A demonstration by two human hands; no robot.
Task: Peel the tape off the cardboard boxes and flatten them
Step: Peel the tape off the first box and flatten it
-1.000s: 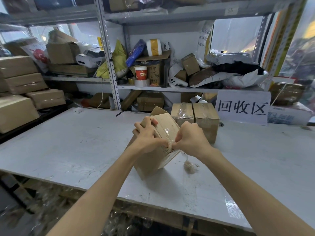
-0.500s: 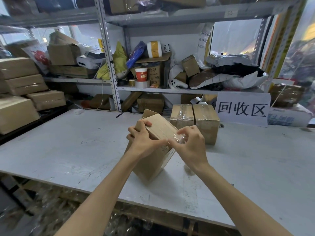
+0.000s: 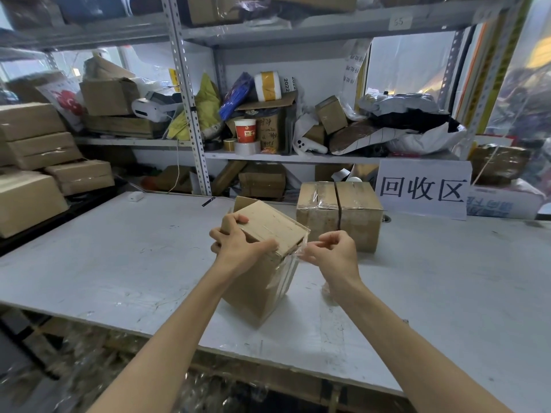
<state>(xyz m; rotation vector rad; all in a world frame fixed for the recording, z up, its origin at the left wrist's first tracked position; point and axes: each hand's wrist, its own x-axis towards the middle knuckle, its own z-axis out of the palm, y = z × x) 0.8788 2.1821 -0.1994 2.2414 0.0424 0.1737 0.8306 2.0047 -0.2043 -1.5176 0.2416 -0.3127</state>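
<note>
Peeling in hand: left hand (image 3: 238, 244) grips the tilted box (image 3: 259, 287) by its top, right hand (image 3: 332, 253) just beside it pinches loosened clear tape (image 3: 300, 252); next likely needs a steady outward pull.

My left hand (image 3: 238, 245) grips a tilted cardboard box (image 3: 268, 225); my right hand (image 3: 334, 251) pinches clear tape (image 3: 299, 254) at its corner.
I see the box tipped on the grey worktop (image 3: 119, 263), its top face slanting toward me. My left fingers (image 3: 238, 219) curl over the top's far-left edge. The tape runs from my right fingers (image 3: 326, 243) to the box's upper right corner. A crumpled tape wad (image 3: 328, 293) lies just under my right wrist. Behind, a second taped box (image 3: 357, 213) stands beside a white sign (image 3: 423, 189), cluttered shelves (image 3: 298, 158) beyond.
</note>
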